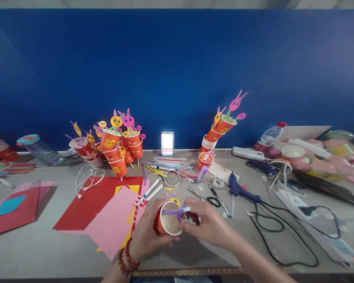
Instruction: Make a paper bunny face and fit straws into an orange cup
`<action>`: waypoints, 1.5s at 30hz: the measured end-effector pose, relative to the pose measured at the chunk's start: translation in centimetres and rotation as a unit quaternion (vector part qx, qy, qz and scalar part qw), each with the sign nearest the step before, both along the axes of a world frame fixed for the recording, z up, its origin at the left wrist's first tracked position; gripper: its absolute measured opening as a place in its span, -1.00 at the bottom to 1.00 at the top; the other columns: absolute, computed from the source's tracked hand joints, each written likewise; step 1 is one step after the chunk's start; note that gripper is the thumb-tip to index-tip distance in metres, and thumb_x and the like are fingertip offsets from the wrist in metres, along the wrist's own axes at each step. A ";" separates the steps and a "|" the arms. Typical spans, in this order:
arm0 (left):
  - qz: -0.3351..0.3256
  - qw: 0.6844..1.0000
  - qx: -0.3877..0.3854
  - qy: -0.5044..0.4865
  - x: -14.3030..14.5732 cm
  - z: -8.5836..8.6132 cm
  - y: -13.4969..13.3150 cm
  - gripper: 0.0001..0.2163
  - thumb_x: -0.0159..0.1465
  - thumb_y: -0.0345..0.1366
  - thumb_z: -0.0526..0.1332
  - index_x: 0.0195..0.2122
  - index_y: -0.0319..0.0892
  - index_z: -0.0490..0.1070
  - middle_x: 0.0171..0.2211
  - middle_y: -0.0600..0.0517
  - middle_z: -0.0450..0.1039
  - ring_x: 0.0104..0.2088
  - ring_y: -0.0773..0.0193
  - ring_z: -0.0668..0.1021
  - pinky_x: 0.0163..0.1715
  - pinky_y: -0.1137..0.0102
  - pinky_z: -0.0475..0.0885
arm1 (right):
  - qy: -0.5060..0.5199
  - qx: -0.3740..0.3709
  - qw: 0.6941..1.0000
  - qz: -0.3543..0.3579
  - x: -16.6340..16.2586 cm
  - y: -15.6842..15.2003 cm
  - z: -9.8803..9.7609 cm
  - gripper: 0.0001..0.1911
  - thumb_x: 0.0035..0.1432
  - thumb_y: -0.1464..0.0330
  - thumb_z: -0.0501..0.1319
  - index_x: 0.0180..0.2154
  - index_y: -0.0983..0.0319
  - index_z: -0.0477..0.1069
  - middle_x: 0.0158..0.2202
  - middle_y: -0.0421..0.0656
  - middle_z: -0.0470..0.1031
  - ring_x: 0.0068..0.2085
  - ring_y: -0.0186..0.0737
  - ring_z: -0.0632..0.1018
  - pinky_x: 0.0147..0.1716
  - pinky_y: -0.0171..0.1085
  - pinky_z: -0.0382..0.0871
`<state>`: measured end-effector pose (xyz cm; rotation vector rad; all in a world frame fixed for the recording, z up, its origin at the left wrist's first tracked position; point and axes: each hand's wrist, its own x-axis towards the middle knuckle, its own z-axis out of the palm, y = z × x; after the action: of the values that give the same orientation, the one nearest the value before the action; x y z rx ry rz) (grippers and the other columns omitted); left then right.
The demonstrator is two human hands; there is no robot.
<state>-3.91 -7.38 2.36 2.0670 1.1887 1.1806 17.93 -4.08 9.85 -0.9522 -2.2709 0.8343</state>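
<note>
My left hand (149, 226) is wrapped round a red paper cup (159, 225), whose white rim and pale inside face me. A yellow paper bunny head (174, 201) with pink ears shows at the cup's far side. My right hand (205, 224) is closed at the cup's right rim, its fingertips pinching a purple pipe cleaner (172, 212) that lies across the opening. A small whitish piece (186, 209) sits at the pipe cleaner's right end; what it is I cannot make out. Just beyond are scissors (205, 196).
Pink paper (112, 224) and red paper (76, 212) lie to the left. Decorated cups (110, 139) stand behind them, more (224, 125) at the back right. A blue glue gun (238, 186) with a black cord and a power strip (312, 228) occupy the right side.
</note>
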 end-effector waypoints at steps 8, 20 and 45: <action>-0.032 0.998 0.023 -0.048 0.7 0.1 0.1 -0.24 0.04 0.17 0.37 0.19 -0.03 0.18 0.06 -0.16 0.35 0.07 -0.11 0.46 0.05 0.00 0.41 | 0.081 0.079 0.993 0.019 -1.6 0.0 1.4 -0.86 0.28 0.29 0.23 -0.21 0.18 0.54 -0.24 -0.09 0.53 -0.18 -0.12 0.50 -0.17 -0.20 0.36; 0.155 0.964 0.189 -0.107 2.1 -0.8 -0.3 0.03 -0.05 0.43 0.18 0.33 -0.04 -0.05 0.19 -0.28 0.27 -0.02 -0.25 0.55 0.07 -0.25 0.29 | 0.110 0.099 0.989 -0.029 -2.7 -0.9 1.4 -0.83 0.18 0.38 0.28 -0.47 0.20 0.48 -0.23 -0.10 0.47 -0.16 -0.10 0.47 -0.19 -0.18 0.38; 0.129 0.946 0.200 -0.219 2.5 -0.7 -0.1 0.07 -0.22 0.25 0.45 0.30 -0.07 0.13 0.14 -0.27 0.35 -0.10 -0.22 0.59 -0.05 -0.08 0.46 | 0.128 0.065 0.989 -0.034 -2.8 -1.0 0.7 -0.75 0.03 0.56 0.28 -0.59 0.23 0.32 -0.21 -0.12 0.51 -0.16 -0.14 0.54 -0.21 -0.25 0.38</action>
<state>-1.37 -7.48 1.66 1.7930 1.0834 2.0239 15.11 -5.08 10.58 -0.8091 -2.0354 0.7253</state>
